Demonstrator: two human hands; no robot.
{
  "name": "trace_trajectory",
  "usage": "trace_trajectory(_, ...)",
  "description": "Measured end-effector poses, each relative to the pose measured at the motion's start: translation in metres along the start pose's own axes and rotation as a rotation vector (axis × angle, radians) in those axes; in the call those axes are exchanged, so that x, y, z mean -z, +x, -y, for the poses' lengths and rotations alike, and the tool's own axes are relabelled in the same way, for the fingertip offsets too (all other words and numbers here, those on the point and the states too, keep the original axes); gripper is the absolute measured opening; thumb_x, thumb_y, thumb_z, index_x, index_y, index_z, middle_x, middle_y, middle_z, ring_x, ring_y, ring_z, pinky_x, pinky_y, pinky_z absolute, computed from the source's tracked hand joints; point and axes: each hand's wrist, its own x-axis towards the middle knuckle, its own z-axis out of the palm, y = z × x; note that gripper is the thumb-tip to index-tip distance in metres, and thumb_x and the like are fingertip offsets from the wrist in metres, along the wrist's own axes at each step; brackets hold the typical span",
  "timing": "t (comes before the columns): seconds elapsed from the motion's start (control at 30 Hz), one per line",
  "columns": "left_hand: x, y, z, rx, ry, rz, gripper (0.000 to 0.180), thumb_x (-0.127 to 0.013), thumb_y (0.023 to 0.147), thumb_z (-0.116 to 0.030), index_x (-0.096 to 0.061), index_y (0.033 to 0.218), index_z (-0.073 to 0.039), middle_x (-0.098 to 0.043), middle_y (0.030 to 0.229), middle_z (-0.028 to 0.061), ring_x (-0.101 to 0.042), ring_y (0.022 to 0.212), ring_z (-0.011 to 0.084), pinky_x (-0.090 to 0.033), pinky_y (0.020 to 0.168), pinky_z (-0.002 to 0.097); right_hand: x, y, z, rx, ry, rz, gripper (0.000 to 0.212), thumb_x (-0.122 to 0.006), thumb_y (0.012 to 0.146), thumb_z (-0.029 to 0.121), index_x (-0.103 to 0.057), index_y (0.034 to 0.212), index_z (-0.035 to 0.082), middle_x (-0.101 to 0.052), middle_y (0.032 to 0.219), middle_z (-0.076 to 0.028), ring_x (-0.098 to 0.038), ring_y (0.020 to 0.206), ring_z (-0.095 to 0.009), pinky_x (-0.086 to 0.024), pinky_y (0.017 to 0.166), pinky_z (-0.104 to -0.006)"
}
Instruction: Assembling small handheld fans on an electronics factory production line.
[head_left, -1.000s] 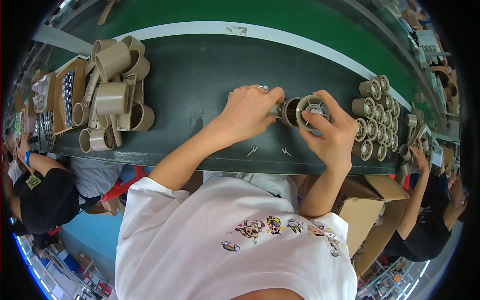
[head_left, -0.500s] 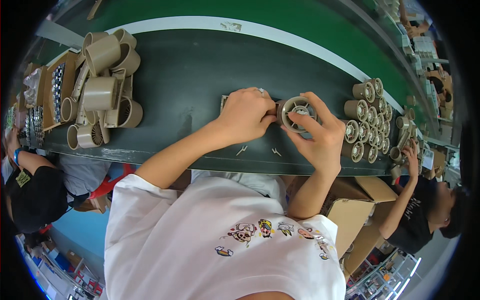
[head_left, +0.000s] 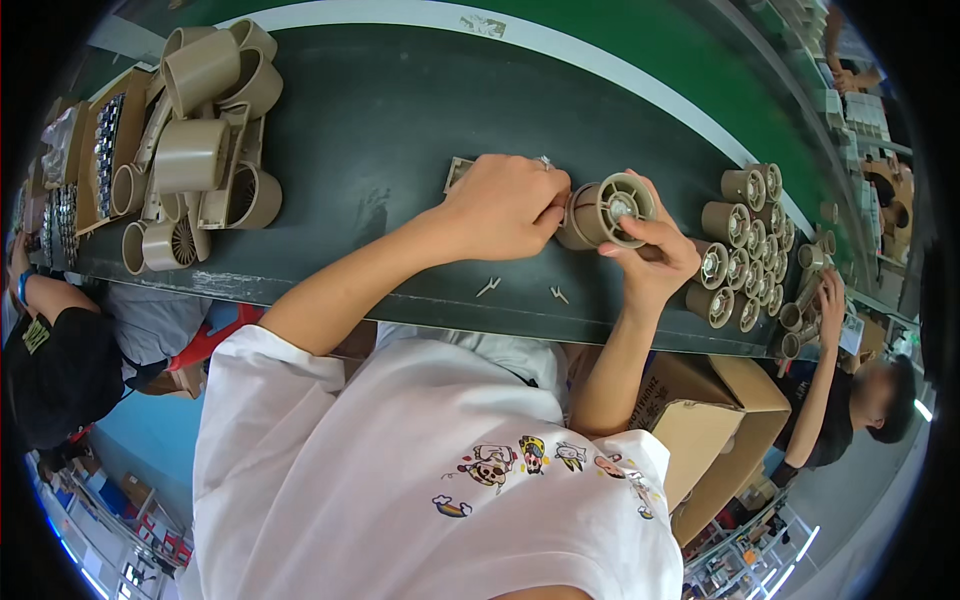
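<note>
My left hand (head_left: 508, 208) is closed around the handle part of a beige plastic housing that looks like a hair dryer shell (head_left: 575, 228). One squared end (head_left: 457, 172) of it sticks out past my knuckles. At the housing's round mouth is a beige fan unit (head_left: 612, 205) with spokes and a ring rim. My right hand (head_left: 660, 240) grips this unit, thumb on its face and fingers behind. How deep the unit sits in the housing I cannot tell. Two small pale forked pieces (head_left: 488, 287) lie near the table's front edge.
Beige housings (head_left: 192, 155) are heaped on the left, beside a cardboard tray of small parts (head_left: 108, 150). Several fan units (head_left: 735, 225) stand stacked at the right. An open carton (head_left: 700, 430) is below the table edge. Co-workers (head_left: 825, 400) sit on both sides.
My right hand and the fan unit have shifted slightly right and tilted, so more of the cylinder's side shows. My left hand keeps its hold. The whole view has turned a little.
</note>
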Motion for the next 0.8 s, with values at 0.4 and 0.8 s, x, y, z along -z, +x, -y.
trace_trajectory(0.4,-0.010,-0.002,-0.003,-0.111,0.145,-0.109,0.016,-0.059,0.072,-0.013,-0.058,0.075,0.002,-0.062,0.068,0.0188,-0.064,0.063,0.0350,-0.052,0.061,0.0445,0.025,0.005,0.001,-0.024,-0.050,0.232,0.044,-0.086,0.046,-0.001,-0.075,0.089,0.001,-0.068,0.104,-0.025,-0.061,0.113,-0.039,-0.040,0.105,-0.0486)
trace_trajectory(0.8,-0.017,-0.004,0.002,-0.050,0.091,-0.230,0.010,-0.061,0.069,-0.007,-0.054,0.072,-0.001,-0.059,0.064,0.0154,-0.059,0.055,0.0350,-0.049,0.052,0.0427,0.025,0.003,0.012,-0.097,-0.174,0.269,0.043,-0.084,0.052,0.001,-0.074,0.094,0.001,-0.068,0.106,-0.023,-0.057,0.118,-0.038,-0.036,0.108,-0.0487)
